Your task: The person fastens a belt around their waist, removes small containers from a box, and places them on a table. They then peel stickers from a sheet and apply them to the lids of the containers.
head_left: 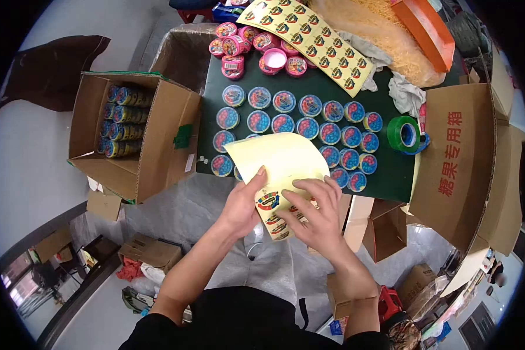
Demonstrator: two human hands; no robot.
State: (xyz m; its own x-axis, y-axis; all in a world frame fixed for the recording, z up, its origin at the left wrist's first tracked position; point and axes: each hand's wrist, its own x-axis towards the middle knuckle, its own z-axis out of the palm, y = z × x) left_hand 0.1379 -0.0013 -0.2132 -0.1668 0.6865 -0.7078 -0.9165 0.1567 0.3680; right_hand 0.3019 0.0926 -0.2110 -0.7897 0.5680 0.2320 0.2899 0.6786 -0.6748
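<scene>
A sheet of stickers is bent over in front of me, its plain yellow backing curling up and round printed stickers showing along its lower part. My left hand grips the sheet's left edge, thumb on top. Over the printed part lies my right hand, its fingers apart and the fingertips at the stickers; whether they pinch one is hidden. Beyond the sheet, round clear-lidded candy tubs with red and blue candies stand in rows on the dark green table. The sheet covers some of them.
An open carton on the left holds stacked tubs. Pink round tubs and another sticker sheet lie at the back. Green tape sits at right, beside a big carton. An orange box stands behind.
</scene>
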